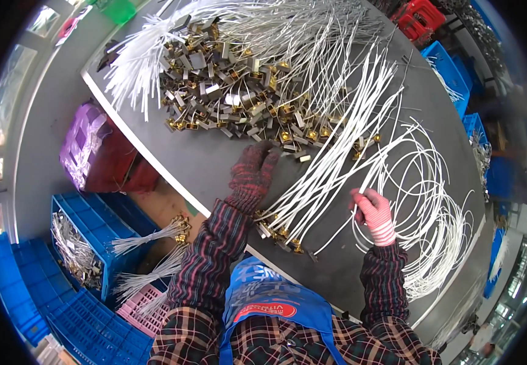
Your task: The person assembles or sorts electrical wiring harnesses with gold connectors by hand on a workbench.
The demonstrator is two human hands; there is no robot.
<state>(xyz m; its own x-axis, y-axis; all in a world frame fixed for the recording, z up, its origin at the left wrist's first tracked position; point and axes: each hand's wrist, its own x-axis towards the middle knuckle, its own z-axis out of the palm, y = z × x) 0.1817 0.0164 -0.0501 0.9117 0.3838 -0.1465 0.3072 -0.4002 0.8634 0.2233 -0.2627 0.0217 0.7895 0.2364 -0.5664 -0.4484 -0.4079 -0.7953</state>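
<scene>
My left hand [255, 169], in a dark red glove, reaches over the dark tabletop [294, 179] with its fingers stretched toward a heap of small grey metal blocks with brass-coloured fittings [214, 103]. Nothing shows in it. To the right, my right hand [373, 214], in a pink-red glove with a striped cuff, pinches a thin white wire [364, 182] between thumb and fingers. A bundle of white wires [330, 161] lies slantwise between the hands, with metal and brass-coloured ends [281, 236] by the near edge. Loops of white wire [437, 255] spread beyond my right hand.
Many more thin wires [312, 30] fan out at the back. Left of the table stand a purple basket [85, 143], a blue crate [80, 225] holding wired parts and a pink basket [141, 307]. Blue bins [449, 73] and a red stool-like object [420, 18] stand at the right.
</scene>
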